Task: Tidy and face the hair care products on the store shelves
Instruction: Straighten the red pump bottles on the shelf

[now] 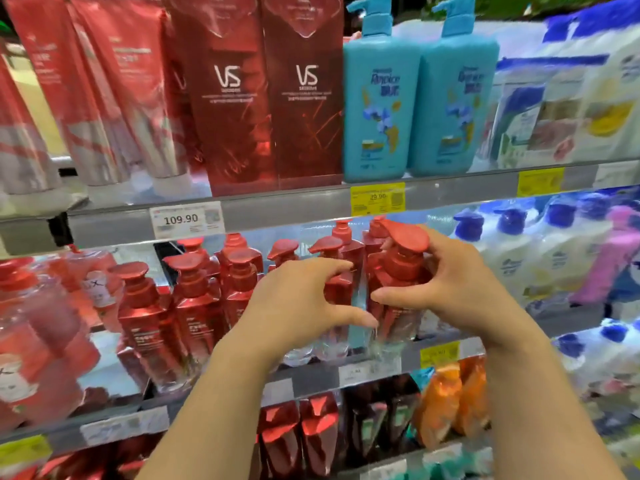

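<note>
Both hands at frame centre, on the middle shelf row of red plastic pump bottles. Right hand (457, 289) curled round a red pump bottle with a flat red pump cap (401, 268): thumb pointing left across its front, fingers wrapped behind near the neck, so it grips that bottle. Bottle stands roughly upright, slightly tilted, at the right end of the red row, just left of the white bottles with blue caps (512, 258). Left hand (294, 303) sits just beside it, fingers and thumb spread in a wide claw round the neighbouring clear-wrapped red bottle pack (341, 306); fingertips look to be touching it, but a firm hold vs. light contact I cannot tell due to blur. More red pump bottles (194, 299) run left along the same shelf, caps facing mixed directions. Upper shelf: two dark red boxes marked VS (266, 98) at top centre, two turquoise pump bottles (415, 105) to their right, red-and-silver tubes (104, 98) leaning at upper left. Grey shelf edge (277, 209) carries a white price tag reading 109.90 (183, 220) and a yellow price tag (377, 199). Lower shelf, bottom centre: dark red pouches (301, 434), orange pouches (450, 400) to their right.
</note>
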The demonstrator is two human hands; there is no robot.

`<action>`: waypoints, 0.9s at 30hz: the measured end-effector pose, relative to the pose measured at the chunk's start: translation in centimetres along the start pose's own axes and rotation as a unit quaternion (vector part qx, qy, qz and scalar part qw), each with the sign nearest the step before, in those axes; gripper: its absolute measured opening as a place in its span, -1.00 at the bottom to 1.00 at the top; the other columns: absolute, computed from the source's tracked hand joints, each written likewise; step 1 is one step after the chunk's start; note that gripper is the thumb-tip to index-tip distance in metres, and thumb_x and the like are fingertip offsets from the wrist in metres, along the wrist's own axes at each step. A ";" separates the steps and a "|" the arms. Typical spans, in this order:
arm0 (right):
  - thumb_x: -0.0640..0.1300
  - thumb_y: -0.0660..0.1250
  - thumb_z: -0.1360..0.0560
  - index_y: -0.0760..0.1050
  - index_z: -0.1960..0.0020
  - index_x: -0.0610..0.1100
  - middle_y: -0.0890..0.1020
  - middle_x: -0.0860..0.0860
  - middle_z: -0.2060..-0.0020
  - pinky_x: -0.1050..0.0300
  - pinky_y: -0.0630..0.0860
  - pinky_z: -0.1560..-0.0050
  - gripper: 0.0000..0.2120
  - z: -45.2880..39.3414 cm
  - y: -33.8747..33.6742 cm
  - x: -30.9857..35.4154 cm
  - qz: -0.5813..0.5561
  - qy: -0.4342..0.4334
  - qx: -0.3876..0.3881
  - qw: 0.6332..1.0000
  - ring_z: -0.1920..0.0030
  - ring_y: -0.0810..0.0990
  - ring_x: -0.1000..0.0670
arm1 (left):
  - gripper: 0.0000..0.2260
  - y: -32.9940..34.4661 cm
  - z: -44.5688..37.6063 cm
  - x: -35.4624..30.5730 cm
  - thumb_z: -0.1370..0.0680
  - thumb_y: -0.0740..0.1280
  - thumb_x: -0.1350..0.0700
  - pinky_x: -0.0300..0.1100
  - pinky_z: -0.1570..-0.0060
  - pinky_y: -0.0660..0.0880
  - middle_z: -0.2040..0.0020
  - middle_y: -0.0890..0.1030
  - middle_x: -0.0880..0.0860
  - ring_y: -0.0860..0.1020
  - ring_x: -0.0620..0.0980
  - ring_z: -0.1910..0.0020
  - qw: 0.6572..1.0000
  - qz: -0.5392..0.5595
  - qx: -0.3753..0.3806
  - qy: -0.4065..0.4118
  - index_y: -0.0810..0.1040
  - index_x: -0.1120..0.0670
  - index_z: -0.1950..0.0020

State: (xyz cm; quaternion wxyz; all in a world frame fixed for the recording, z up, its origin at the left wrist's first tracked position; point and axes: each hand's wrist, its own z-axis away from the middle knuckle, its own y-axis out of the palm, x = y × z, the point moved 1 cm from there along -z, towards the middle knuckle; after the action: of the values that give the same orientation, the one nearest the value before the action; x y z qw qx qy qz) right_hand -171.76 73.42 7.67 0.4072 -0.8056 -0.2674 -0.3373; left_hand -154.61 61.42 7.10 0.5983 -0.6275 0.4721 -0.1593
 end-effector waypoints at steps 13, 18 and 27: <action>0.33 0.57 -0.14 0.46 -0.01 0.35 0.62 0.46 0.20 0.28 0.50 0.16 -0.50 -3.7 0.0 -4.0 0.158 -0.020 0.082 0.984 0.15 0.59 0.37 | -0.62 2.2 -0.6 -0.6 -0.51 0.37 -0.19 -0.05 -0.18 0.52 -0.33 0.51 -0.30 0.50 -0.14 -0.30 0.995 -0.062 -0.001 -0.084 0.51 -0.26 -0.32; 0.39 0.49 -0.20 0.38 -0.09 0.15 0.64 0.19 0.15 0.07 0.47 0.22 -0.40 -4.4 1.2 -4.8 0.285 0.013 0.095 0.954 0.13 0.62 0.01 | -0.69 3.0 -0.6 -0.9 -0.56 0.32 -0.12 -0.02 -0.22 0.51 -0.39 0.45 -0.27 0.46 -0.14 -0.36 0.995 -0.036 0.000 -0.091 0.55 -0.21 -0.30; 0.29 0.55 -0.24 0.21 -0.39 0.16 0.69 -0.08 -0.10 -0.09 0.58 0.05 -0.16 -5.2 1.9 -4.0 0.326 0.034 0.090 0.940 -0.05 0.66 -0.20 | -0.68 3.6 0.3 -1.2 -0.57 0.31 -0.07 0.02 -0.20 0.51 -0.45 0.39 -0.24 0.55 -0.05 -0.24 0.995 0.021 -0.010 -0.099 0.54 -0.17 -0.33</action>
State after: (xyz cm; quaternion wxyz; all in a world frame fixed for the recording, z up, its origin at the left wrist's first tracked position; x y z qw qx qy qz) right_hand -174.59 67.41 6.02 0.5743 -0.7968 -0.0053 -0.1877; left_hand -156.42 63.11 4.19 0.6391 -0.6360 0.4253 -0.0787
